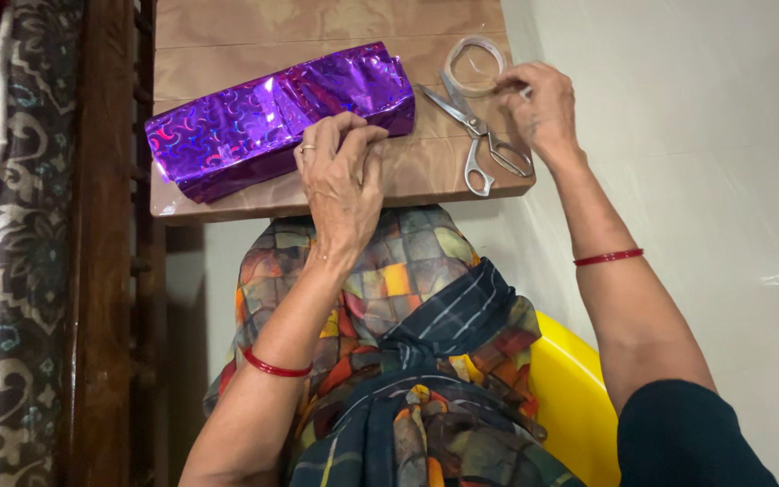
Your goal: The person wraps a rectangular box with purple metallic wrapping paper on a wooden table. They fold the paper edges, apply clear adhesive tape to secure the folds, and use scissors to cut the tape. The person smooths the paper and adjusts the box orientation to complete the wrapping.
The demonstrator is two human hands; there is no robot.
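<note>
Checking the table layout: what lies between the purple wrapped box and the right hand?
In the head view, steel scissors lie on the table between the box and the right hand.
</note>
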